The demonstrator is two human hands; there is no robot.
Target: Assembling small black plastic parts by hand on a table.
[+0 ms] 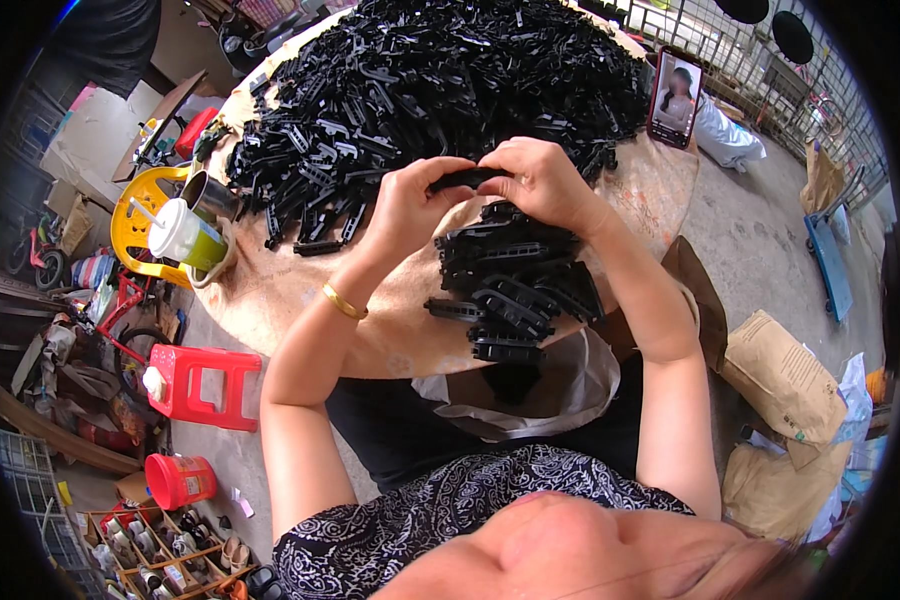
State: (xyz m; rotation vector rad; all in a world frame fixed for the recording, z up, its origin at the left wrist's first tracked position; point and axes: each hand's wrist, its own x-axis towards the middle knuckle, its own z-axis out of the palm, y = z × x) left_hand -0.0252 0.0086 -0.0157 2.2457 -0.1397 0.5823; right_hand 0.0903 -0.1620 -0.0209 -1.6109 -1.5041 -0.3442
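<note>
My left hand (pixel 413 200) and my right hand (pixel 542 182) meet over the near part of a round table (pixel 380 340) with a pale patterned cover. Between them they pinch a slim black plastic piece (pixel 467 179) by its two ends; the fingers partly hide it. Just beyond spreads a large heap of similar long black plastic pieces (pixel 430 90). Closer to me, below my right hand, lies a smaller stack of black pieces (pixel 515 265) reaching the table edge. Under that edge a whitish sack (pixel 590 385) gapes at my lap, with something dark inside.
A phone (pixel 675 98) stands upright at the table's right. To the left are a lidded cup with a straw (pixel 205 245), a metal mug (pixel 212 194) and a yellow chair (pixel 125 225). A red stool (pixel 205 385), red bucket (pixel 182 482) and brown paper sacks (pixel 785 370) occupy the floor.
</note>
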